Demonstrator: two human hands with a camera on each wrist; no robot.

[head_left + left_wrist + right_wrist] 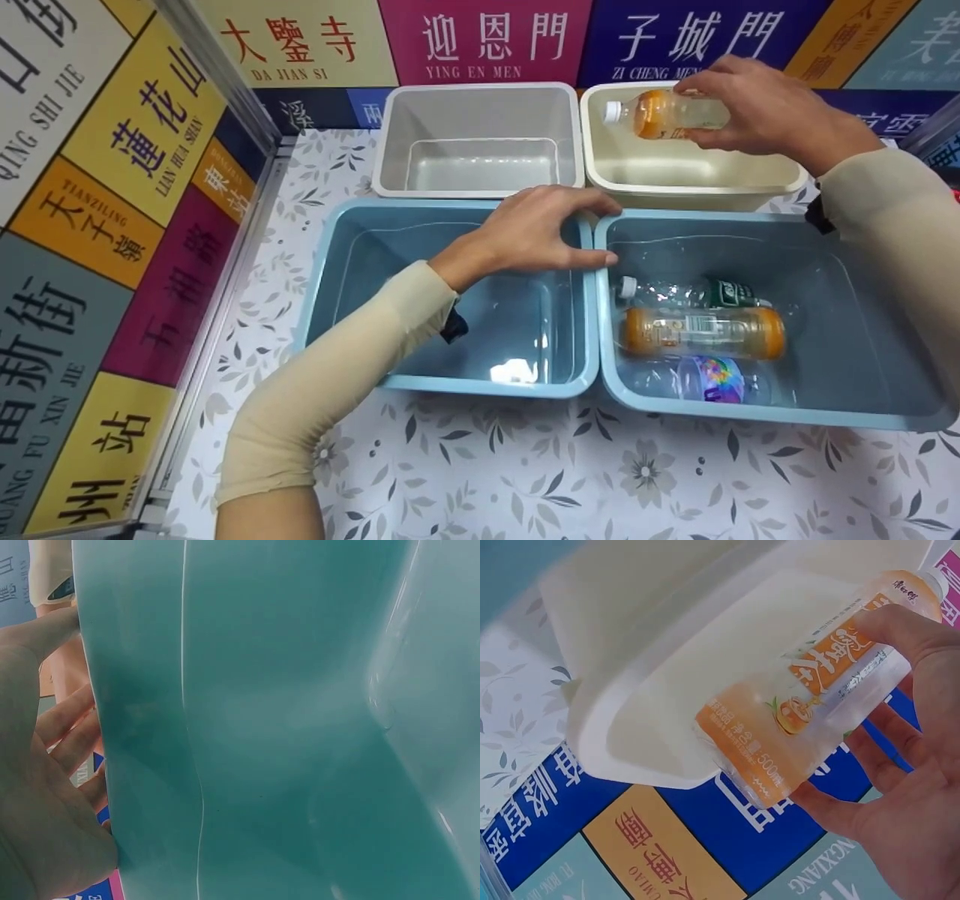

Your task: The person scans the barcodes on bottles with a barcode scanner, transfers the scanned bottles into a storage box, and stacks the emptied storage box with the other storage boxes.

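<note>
We see the right hand [757, 112] at the upper right of the head view, its fingers [829, 810] and thumb curled round an orange-labelled bottle [660, 114]. That bottle lies sideways over the mouth of the cream bin [697, 169], its white cap pointing left in the head view.

Near the centre, we find the left hand [536, 229] at the place where the left blue bin [480, 386] and the right blue bin [862, 337] meet; its fingers are spread, with nothing in their grasp.

In the right blue bin we count three bottles on their sides: a green-labelled bottle [727, 292], an orange-ended bottle [705, 334] and a bottle with a multicoloured label [716, 379]. We see a grey bin [480, 120] at upper centre, and a leaf-patterned surface [600, 472] under the bins.
</note>
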